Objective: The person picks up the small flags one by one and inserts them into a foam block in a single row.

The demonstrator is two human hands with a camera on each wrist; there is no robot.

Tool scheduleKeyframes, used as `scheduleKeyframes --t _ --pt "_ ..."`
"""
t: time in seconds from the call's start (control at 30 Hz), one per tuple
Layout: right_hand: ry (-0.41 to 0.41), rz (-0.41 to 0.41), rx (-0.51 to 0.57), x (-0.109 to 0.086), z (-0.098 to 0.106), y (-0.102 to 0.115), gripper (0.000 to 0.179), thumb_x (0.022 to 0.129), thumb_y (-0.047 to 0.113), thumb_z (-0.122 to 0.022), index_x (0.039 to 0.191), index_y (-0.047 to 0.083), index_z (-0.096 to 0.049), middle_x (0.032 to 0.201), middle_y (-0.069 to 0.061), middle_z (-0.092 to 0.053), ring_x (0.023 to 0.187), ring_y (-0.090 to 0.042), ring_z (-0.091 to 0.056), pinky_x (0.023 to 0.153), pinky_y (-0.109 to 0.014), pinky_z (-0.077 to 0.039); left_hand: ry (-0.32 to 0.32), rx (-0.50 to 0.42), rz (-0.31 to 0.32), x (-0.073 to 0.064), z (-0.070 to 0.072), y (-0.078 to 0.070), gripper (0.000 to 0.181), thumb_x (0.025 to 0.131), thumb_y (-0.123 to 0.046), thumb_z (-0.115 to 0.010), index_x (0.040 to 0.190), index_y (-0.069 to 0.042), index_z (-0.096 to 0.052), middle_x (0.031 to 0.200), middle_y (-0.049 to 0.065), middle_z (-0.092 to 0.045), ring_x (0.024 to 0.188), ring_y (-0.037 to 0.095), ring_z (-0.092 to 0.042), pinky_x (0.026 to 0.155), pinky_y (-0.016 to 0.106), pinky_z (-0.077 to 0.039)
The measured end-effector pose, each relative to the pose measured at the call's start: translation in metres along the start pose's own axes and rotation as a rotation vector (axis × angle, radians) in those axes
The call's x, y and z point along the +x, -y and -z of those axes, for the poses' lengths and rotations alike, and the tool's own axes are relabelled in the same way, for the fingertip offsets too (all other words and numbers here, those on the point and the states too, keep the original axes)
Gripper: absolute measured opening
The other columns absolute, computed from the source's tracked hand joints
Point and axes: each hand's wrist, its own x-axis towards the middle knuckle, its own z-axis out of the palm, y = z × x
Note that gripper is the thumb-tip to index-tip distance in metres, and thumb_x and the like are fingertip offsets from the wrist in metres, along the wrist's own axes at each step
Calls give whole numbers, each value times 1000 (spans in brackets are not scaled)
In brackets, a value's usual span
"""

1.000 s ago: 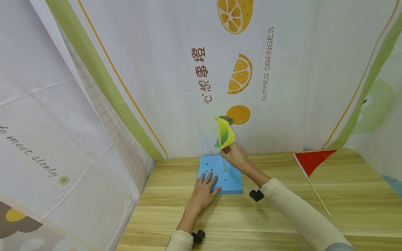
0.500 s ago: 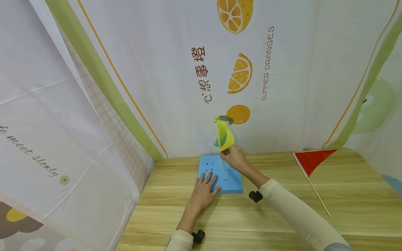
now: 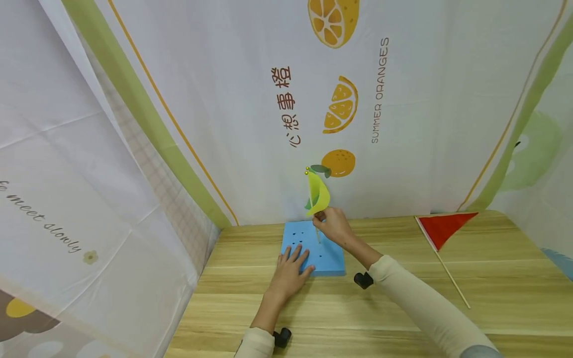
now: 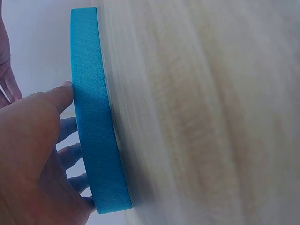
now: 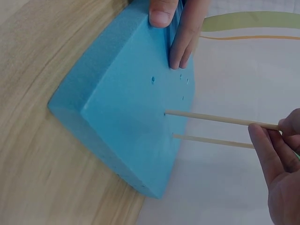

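A blue foam block with several small holes lies on the table. My left hand presses on its near left part, fingers spread; the left wrist view has the thumb at the block's edge. My right hand pinches the wooden stick of a yellow flag between thumb and fingers. The lower tip of that stick is at a hole in the block. A second thin stick stands in the block close behind it. Part of a green flag shows behind the yellow one.
To the right, a red triangular flag on a wooden stick lies on the wooden table. A white cloth printed with oranges hangs behind the table. Black wrist cameras sit at both wrists.
The yellow flag has come down slightly and its cloth has folded more narrowly, with the right hand following. The left hand has stayed on the block.
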Motion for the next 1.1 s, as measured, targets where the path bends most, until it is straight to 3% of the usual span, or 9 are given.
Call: scheduleKeyframes --t 0.13,0.6,0.83,1.1 --pt "-6 -2 -6 1 -1 -1 7 92 16 -66 96 10 -66 90 -5 -72 85 -19 -71 72 -33 -60 0 -5 2 0 -1 1 61 100 -54 -44 152 -22 -40 163 6 -27 151 40 -16 119 63 -19" --pt "-2 32 10 -2 -1 -3 11 91 11 -66 100 9 -62 86 -5 -71 77 -16 -68 66 -29 -57 -12 4 -11 2 0 1 61 100 -55 -44 151 -21 -41 162 9 -29 150 42 -18 118 65 -20" --pt "9 2 7 -4 -5 -6 11 92 14 -66 102 10 -64 90 -5 -72 83 -18 -71 72 -33 -60 -16 -3 -8 2 0 1 61 100 -55 -44 151 -21 -42 161 9 -29 150 42 -18 118 65 -20" --pt "13 -21 19 -5 -6 -7 12 92 15 -66 103 9 -65 87 -4 -72 78 -16 -69 64 -28 -57 -16 1 -4 2 -1 1 62 100 -55 -44 151 -21 -41 162 7 -29 150 41 -18 119 64 -20"
